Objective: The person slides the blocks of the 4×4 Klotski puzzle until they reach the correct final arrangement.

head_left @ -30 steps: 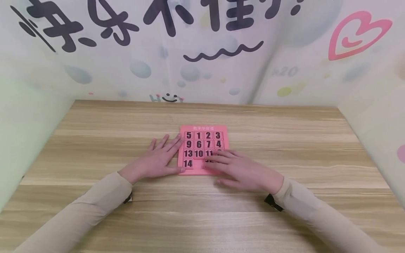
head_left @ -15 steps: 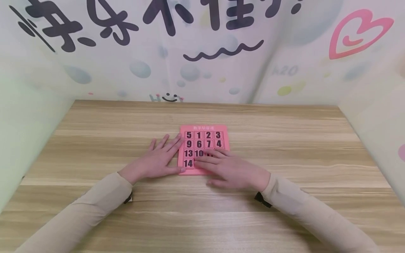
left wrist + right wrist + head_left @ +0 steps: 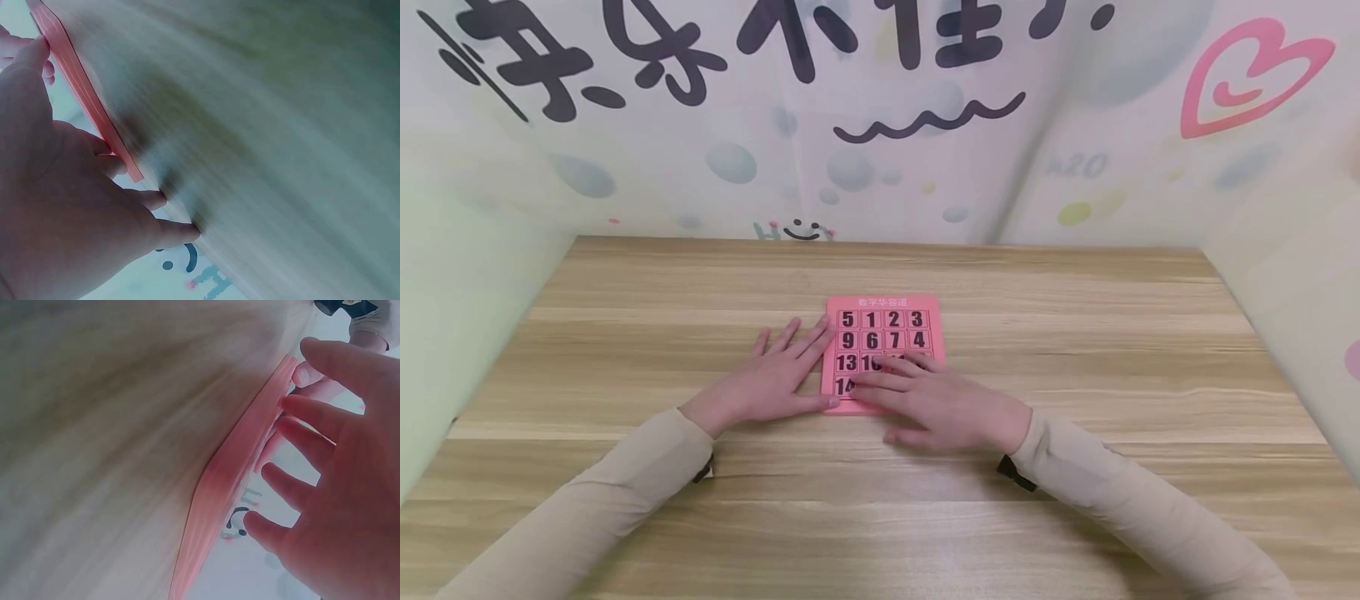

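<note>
A pink sliding number puzzle (image 3: 883, 303) lies flat on the table, its black-numbered tiles in rows. Its top rows read 5 1 2 3 and 9 6 7 4. My left hand (image 3: 767, 379) rests beside it with spread fingers; thumb and some fingertips touch its left edge, also seen in the left wrist view. My right hand (image 3: 947, 400) reaches over the lower right, fairly straight fingers on or just above the bottom rows, the longest reaching the 14 tile (image 3: 842, 387). These fingers hide the rest of the bottom row and part of the third row.
The wood-grain table (image 3: 1075, 333) extends around the puzzle on every side. A white wall (image 3: 662, 183) with printed lettering and bubbles rises behind its far edge, and pale walls stand at left and right.
My right hand has moved left across the bottom row, from the third column to the 14 tile. A gap visible beside the 14 is now covered. My left hand stays put.
</note>
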Demonstrator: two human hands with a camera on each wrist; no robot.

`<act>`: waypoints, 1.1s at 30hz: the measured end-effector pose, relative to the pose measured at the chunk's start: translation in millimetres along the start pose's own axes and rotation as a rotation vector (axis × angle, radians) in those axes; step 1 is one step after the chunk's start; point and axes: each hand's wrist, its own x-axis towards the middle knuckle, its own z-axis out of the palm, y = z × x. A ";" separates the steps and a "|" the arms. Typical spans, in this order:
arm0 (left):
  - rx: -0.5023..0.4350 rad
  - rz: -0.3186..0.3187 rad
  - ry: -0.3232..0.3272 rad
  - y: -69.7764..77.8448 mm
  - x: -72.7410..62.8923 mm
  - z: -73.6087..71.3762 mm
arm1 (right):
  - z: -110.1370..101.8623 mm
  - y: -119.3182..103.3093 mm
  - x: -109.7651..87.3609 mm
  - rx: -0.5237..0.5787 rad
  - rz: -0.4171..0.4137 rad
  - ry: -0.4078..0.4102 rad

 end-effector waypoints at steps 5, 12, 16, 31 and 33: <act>0.004 -0.001 -0.004 0.2 0.0 0.0 | -0.4 -0.7 2.2 -0.006 0.003 -0.015; 0.007 -0.004 -0.008 0.6 0.0 -0.5 | -3.2 0.1 -0.8 0.014 0.021 -0.039; 0.012 -0.001 -0.007 0.4 0.4 -0.4 | -2.6 2.7 -5.7 0.026 0.030 -0.038; 0.004 -0.001 -0.014 0.4 0.2 -0.8 | -0.8 6.5 -16.5 0.033 0.037 -0.019; 0.004 -0.002 -0.012 0.3 0.2 -0.5 | -0.3 7.3 -17.1 0.031 0.035 -0.018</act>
